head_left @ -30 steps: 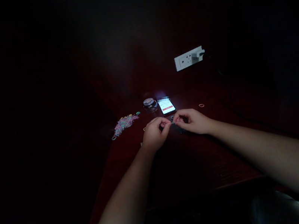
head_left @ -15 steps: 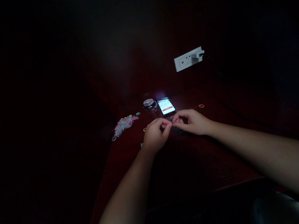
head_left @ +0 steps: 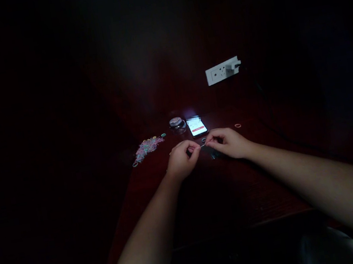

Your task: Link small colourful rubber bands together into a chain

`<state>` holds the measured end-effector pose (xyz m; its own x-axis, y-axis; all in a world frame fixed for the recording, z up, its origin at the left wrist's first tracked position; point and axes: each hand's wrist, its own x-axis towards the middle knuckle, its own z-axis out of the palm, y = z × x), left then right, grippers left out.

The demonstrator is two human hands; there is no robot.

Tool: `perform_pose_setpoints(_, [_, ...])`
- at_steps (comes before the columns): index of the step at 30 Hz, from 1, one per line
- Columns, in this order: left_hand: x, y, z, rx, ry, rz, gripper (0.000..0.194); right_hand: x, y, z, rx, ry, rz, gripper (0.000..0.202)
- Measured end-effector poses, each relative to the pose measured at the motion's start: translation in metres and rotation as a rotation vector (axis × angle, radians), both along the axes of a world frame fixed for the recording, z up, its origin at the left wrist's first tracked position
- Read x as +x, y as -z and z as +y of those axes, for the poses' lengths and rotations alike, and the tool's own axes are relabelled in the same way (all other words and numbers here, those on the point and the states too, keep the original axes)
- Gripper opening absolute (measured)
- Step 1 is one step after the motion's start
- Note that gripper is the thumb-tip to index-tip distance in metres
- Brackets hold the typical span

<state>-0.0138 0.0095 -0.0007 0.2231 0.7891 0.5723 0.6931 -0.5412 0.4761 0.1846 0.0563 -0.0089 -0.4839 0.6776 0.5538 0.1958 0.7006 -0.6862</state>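
Just below the frame's centre, this person's left hand (head_left: 182, 159) and right hand (head_left: 227, 143) pinching a thin pale strand (head_left: 203, 146) between them, glowing phone (head_left: 197, 127) just above, colourful band heap (head_left: 148, 149) left of centre.

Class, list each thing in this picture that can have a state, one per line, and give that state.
Left hand: pinching a thin strand
Right hand: pinching the strand's other end
Strand: held between both hands' fingertips
Phone: screen lit, lying face up
Jar: upright, lid apparently on
Pile of bands: heaped loosely
Orange band: lying apart from the pile
Plug: in the socket
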Motion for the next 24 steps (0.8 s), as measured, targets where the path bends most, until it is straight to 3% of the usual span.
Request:
perform_pose_setpoints(9, [-0.0013, -0.0002, 0.0001, 0.003, 0.004, -0.009, 0.010, -0.0018, -0.0006, -0.0018, -0.077, -0.018, 0.040, 0.014])
perform_pose_setpoints(24, [0.0007, 0.0004, -0.0021, -0.030, 0.056, 0.005, 0.014, -0.0001, -0.0042, -0.0051, 0.002, -0.050, -0.022, 0.010])
